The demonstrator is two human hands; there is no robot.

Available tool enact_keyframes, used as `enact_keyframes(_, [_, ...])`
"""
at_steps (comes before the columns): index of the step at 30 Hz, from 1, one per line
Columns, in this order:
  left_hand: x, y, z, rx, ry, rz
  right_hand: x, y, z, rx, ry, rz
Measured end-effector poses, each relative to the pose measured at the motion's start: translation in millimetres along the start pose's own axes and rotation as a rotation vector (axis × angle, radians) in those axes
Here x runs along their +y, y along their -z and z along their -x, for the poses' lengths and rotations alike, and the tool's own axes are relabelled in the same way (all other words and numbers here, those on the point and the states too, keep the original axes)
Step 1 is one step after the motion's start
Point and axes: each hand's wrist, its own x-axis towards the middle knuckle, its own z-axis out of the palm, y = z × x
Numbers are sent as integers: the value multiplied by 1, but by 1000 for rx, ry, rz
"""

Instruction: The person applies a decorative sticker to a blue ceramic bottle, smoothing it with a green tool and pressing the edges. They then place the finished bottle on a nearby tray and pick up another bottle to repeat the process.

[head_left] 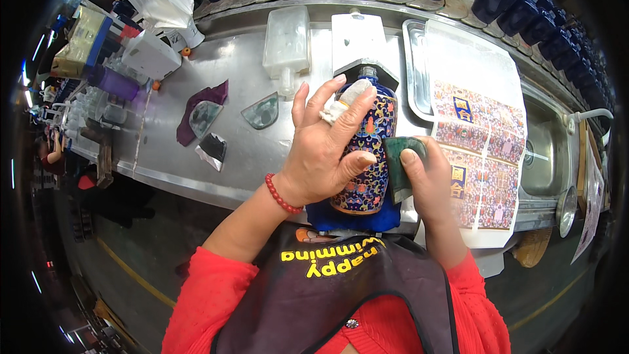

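Patterned bottle (373, 180) is mid-view, neck to 12 o'clock, left hand (320, 154) spread over it with a white cloth (336, 111), probably so it stays put; right hand (431, 174) pinches a flat green piece (397, 164) at its 3 o'clock

Translucent bottle (286, 42) on metal bench (237, 59)

The left forearm (241, 228) and right forearm (445, 239) are slanting inward. The left hand (321, 154) is lying back up, its fingers (352, 118) standing apart; the right hand (429, 174) is gripping, 1 thumb (411, 162) pressing, its other fingers being mostly hidden.
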Motion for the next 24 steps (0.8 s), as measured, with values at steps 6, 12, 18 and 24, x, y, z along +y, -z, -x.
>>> enact_keyframes(6, [-6,-3,3,75,40,38,4,0,0,2,3,-8])
enact_keyframes(12, [5,1,11,-40,-97,-108,5,1,0,-3,33,0])
enact_keyframes(18, [27,7,36,-81,-200,-201,9,4,1,14,57,14])
enact_keyframes(24, [15,7,24,1,-157,-284,19,5,2,32,53,21])
